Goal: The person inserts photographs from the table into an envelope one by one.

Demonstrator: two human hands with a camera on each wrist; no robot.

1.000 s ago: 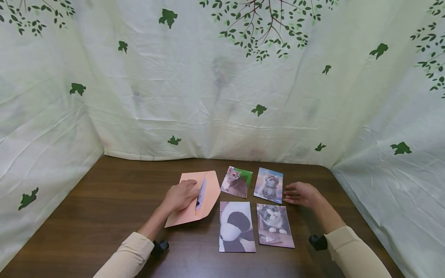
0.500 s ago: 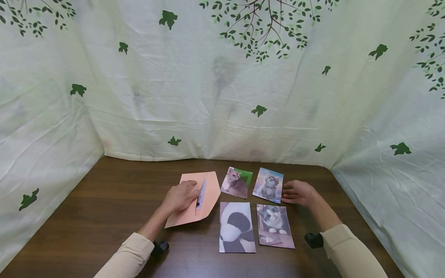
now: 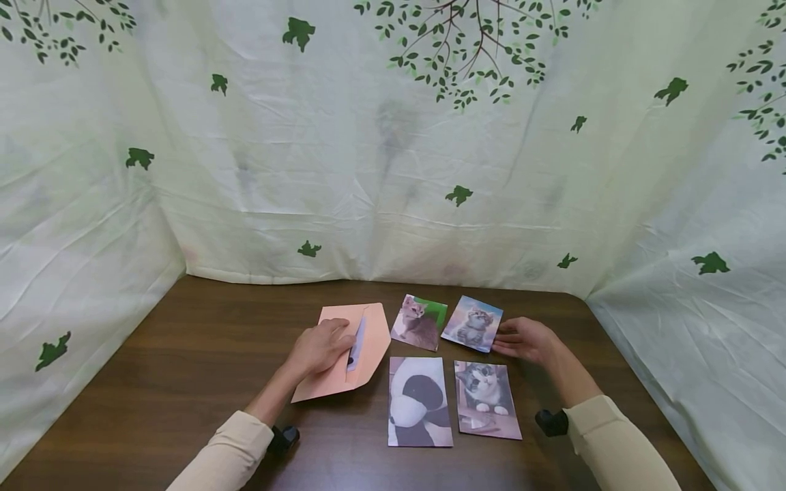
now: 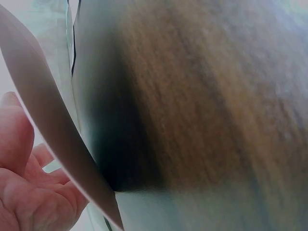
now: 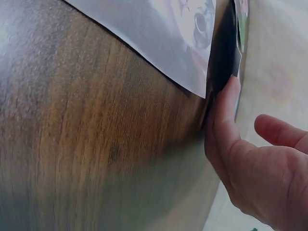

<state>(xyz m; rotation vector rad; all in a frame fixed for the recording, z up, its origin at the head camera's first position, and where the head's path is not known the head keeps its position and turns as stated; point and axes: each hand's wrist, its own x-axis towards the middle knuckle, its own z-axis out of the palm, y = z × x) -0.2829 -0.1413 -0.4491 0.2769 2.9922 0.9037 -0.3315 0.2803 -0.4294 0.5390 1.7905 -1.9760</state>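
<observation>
My left hand point(image 3: 318, 348) rests on a peach envelope point(image 3: 372, 344), its flap to the right. A slit in the envelope shows a pale printed card point(image 3: 357, 344) inside. In the left wrist view the envelope's edge point(image 4: 53, 101) stands off the table beside the thumb. My right hand point(image 3: 529, 339) touches the right edge of a kitten photo card point(image 3: 471, 324) with a blue-pink background. In the right wrist view its fingers are fairly straight at a card edge, the thumb point(image 5: 279, 131) apart.
A cat card with green point(image 3: 420, 323) lies left of the kitten card. Nearer lie a panda-like black-and-white card point(image 3: 419, 409) and a grey-white cat card point(image 3: 488, 402). All are on a brown wooden table point(image 3: 184, 382). A leaf-patterned curtain point(image 3: 381, 170) stands behind.
My right hand has moved slightly left, and the kitten card it touches has turned clockwise and shifted left towards the green cat card. The left hand and envelope have stayed put.
</observation>
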